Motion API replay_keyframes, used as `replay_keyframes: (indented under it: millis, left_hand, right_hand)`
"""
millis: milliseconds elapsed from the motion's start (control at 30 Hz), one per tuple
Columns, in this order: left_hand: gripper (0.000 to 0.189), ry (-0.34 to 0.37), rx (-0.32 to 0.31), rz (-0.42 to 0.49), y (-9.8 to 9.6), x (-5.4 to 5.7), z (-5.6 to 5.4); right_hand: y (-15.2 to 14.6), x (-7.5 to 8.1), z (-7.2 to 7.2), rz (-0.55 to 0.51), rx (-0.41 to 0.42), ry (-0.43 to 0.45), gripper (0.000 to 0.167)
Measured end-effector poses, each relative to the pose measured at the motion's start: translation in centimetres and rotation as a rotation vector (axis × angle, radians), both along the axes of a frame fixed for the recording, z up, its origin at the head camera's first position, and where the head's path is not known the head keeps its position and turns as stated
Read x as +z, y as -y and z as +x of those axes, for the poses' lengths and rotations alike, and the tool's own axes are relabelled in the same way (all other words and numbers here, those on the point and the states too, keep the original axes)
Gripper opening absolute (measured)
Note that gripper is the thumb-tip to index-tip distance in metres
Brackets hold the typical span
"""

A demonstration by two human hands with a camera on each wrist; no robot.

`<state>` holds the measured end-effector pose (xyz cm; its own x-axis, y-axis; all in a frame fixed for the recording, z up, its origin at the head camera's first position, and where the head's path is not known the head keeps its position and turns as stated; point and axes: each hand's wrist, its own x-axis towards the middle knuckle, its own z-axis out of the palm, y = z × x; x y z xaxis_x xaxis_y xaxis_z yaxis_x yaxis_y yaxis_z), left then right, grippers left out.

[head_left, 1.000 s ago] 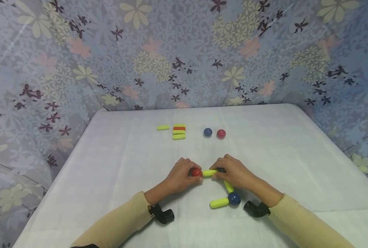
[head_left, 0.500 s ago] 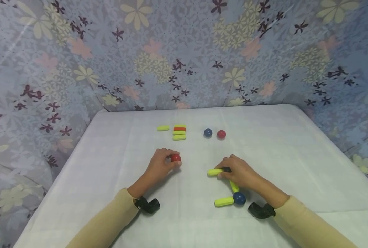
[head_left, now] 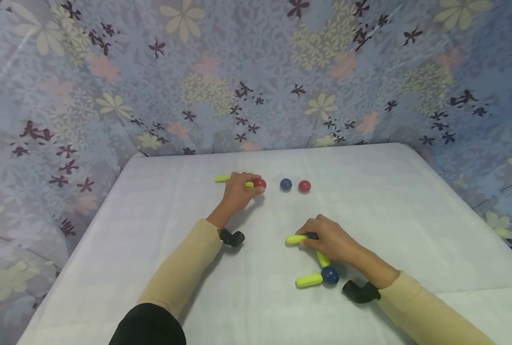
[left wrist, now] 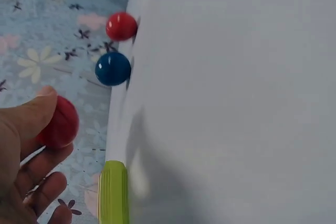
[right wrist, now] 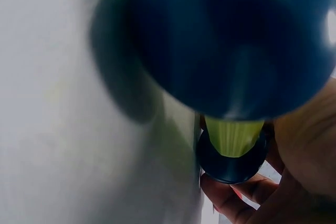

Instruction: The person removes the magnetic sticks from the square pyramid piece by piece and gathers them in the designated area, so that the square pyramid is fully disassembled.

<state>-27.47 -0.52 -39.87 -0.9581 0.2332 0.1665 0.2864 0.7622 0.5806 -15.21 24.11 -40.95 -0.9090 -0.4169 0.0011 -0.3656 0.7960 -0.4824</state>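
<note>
My left hand [head_left: 237, 191] pinches a red ball [head_left: 260, 184] between thumb and fingers, toward the back of the table beside some yellow sticks. In the left wrist view that red ball [left wrist: 62, 124] shows clear of the tabletop. My right hand [head_left: 332, 241] grips a dark ball [head_left: 312, 235] that is mostly hidden by the fingers. A yellow stick [head_left: 296, 239] points left from it, and a second yellow stick [head_left: 323, 259] links it to a blue ball [head_left: 330, 275]. From that blue ball a third yellow stick [head_left: 309, 280] extends left. The blue ball [right wrist: 236, 40] fills much of the right wrist view.
A loose blue ball [head_left: 286, 184] and another red ball [head_left: 304, 186] lie at the back. Left of them is a yellow stick [head_left: 222, 178]; my left hand covers other sticks there. A floral cloth [head_left: 256, 72] hangs behind the white table [head_left: 389, 201].
My left hand has drawn the red ball away from the yellow stick's end, first leftward, then to the back of the table. My right hand still holds the joined pieces, nearly in place.
</note>
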Motion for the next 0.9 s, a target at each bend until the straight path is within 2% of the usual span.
replay_keyframes:
  millis: [167,300,467,667,800,900]
  left_hand:
    - [0.04,0.004,-0.002,-0.118,-1.8,-0.3,-2.4]
    - [0.038,0.0,0.003,-0.191,-2.7,-0.5,-3.5]
    - [0.037,-0.003,-0.009,-0.23,-3.5,-0.5,-4.2]
    - [0.039,0.02,-0.014,-0.258,-4.0,-0.8,-4.5]
    - [0.04,0.018,-0.012,-0.256,-4.2,-0.9,-4.5]
    - [0.04,0.007,-0.02,-0.267,-4.5,-0.8,-4.4]
  right_hand:
    - [0.2,0.0,0.0,0.012,-0.006,0.017,0.025]
    - [0.4,0.0,0.0,0.018,-0.002,0.02,0.025]
    - [0.5,0.0,0.0,0.021,0.002,0.011,0.025]
    - [0.5,0.0,0.0,0.019,0.009,-0.002,0.025]
    - [0.2,0.2,0.3,0.052,0.008,-0.06,0.031]
    - [-0.1,0.5,0.8,0.119,-0.046,-0.112,0.042]
